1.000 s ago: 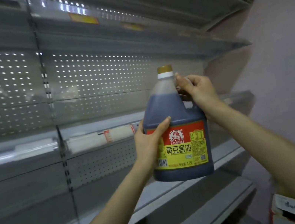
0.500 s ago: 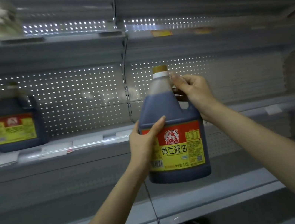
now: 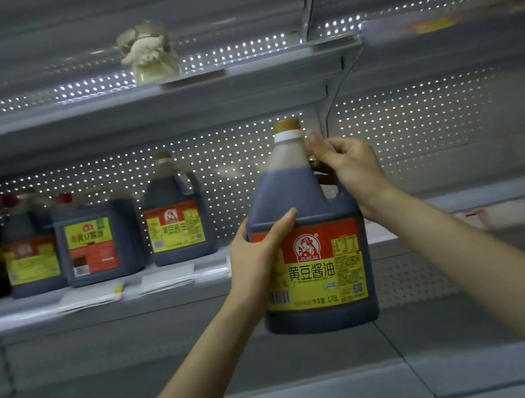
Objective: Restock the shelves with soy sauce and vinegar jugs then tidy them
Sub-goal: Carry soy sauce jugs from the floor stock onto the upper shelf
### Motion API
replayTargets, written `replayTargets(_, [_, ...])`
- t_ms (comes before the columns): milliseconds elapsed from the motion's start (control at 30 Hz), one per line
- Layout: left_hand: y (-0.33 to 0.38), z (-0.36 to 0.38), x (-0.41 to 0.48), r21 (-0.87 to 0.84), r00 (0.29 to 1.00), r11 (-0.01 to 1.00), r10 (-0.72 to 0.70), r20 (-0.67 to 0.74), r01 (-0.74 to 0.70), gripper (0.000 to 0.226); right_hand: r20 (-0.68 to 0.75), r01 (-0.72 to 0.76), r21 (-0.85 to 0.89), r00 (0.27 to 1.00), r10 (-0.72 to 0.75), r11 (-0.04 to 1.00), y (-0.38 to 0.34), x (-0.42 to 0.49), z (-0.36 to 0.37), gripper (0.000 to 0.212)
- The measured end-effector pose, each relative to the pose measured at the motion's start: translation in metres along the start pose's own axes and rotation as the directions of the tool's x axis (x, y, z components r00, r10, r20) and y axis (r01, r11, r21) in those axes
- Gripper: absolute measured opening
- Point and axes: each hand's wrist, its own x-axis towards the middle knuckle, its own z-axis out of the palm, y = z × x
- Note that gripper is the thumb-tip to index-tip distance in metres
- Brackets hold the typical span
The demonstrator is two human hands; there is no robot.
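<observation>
Since the earlier frames the head view has swung left, bringing three shelved jugs (image 3: pixel 174 220) into sight at the left. Both arms keep the soy sauce jug (image 3: pixel 318 269) raised as before.

Both forearms reach up and forward from the lower edge. The left grip (image 3: pixel 256 252) cups the jug's left side, with the thumb laid across the label's upper corner and the fingers wrapped behind, out of sight. The right grip (image 3: pixel 350 170) is curled tight round the handle (image 3: pixel 321 176) at the jug's upper right shoulder, thumb just under the white collar.

The jug hangs upright in the air between the two, label facing the camera. It is in front of the middle shelf (image 3: pixel 14 320), with its base below that shelf's front edge. It is to the right of the shelved jugs and apart from them.
</observation>
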Motion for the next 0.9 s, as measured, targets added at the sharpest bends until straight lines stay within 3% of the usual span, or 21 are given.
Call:
replayTargets(233, [0.012, -0.060, 0.025, 0.025, 0.998, 0.999, 0.028, -0.061, -0.027, 0.080, 0.042, 0.015, 0.048, 0.999, -0.017, 0.999, 0.011, 0.025, 0.066, 0.033])
replayTargets(367, [0.015, -0.082, 0.044, 0.041, 0.997, 0.998, 0.049, -0.062, -0.046, 0.066, 0.043, 0.033, 0.063, 0.998, -0.035, 0.998, 0.020, 0.042, 0.091, 0.032])
replayTargets(567, [0.023, -0.093, 0.082, 0.095, 0.992, 0.990, 0.107, -0.074, -0.100, 0.083, 0.026, 0.091, 0.100, 0.995, -0.094, 0.991, 0.030, 0.075, 0.103, 0.031])
replayTargets(900, [0.020, -0.086, 0.142, 0.119, 0.979, 0.979, 0.178, -0.096, -0.166, 0.062, 0.064, 0.179, 0.138, 0.980, -0.189, 0.974, 0.055, 0.137, 0.104, 0.034])
